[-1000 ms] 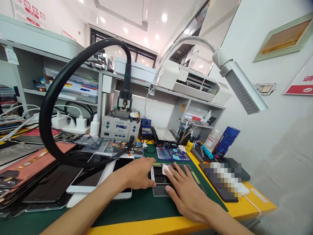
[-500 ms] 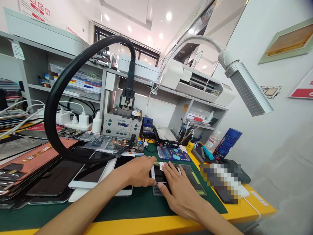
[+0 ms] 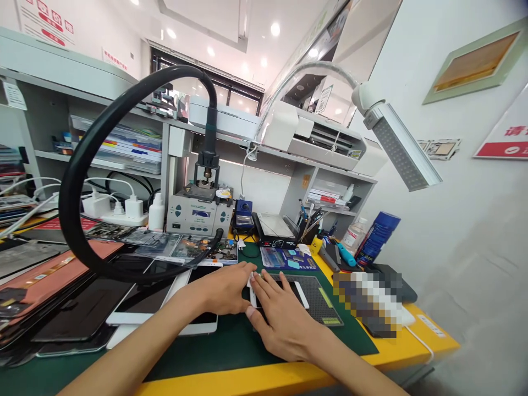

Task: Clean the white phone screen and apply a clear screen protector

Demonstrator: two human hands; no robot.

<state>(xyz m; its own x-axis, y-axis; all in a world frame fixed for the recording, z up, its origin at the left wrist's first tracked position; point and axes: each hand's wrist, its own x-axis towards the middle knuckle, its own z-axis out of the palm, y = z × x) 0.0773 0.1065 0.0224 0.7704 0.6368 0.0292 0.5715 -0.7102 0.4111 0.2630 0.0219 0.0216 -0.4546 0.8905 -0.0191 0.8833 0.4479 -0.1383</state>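
A white-framed smartphone (image 3: 303, 295) lies face up on a grey perforated mat (image 3: 325, 308), its screen mostly covered by my hands. My left hand (image 3: 225, 289) grips the phone's left end, thumb at the near corner and fingers at the far side. Flat across the screen, my right hand (image 3: 280, 316) presses a small white wipe (image 3: 249, 279) under its fingertips, close to the left hand. The right thumb rests by the phone's near edge.
Several phones and tablets (image 3: 140, 300) lie to the left on the green mat (image 3: 198, 352). A thick black hose (image 3: 68, 181) arches above them. Behind stand a grey rework station (image 3: 200, 212) and a flat heating plate (image 3: 274, 228). At right are a blue can (image 3: 378, 237) and a lamp (image 3: 406, 146).
My right hand has slid left over the screen with the wipe, uncovering the phone's right end. My left hand still holds the left end. The whole view has shifted slightly.
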